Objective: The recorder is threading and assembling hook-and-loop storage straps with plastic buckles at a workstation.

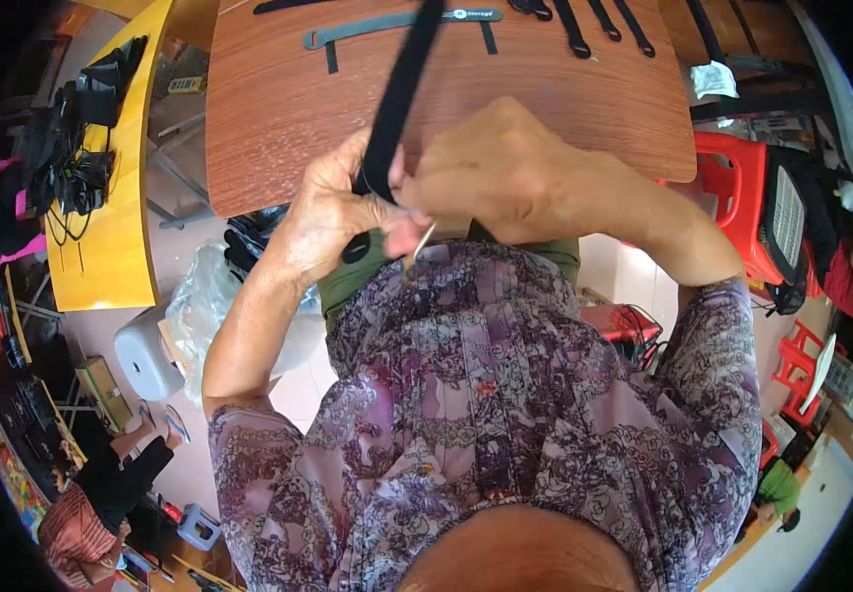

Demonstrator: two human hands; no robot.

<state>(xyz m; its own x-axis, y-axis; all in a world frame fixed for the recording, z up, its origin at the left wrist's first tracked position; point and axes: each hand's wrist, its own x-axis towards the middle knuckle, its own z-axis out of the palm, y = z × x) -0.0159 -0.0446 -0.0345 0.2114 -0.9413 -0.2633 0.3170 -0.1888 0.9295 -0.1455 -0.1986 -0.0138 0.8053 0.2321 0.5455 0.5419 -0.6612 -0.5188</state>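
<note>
Well, fingers (368, 210) hold strap (400, 107) near table-edge (249, 207).

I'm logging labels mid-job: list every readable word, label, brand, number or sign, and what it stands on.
Grey strap on the table: pale printed lettering near its right end, which I won't copy.
Black strap in the left hand: no lettering visible.
Yellow item, left: any markings too small to read.
</note>
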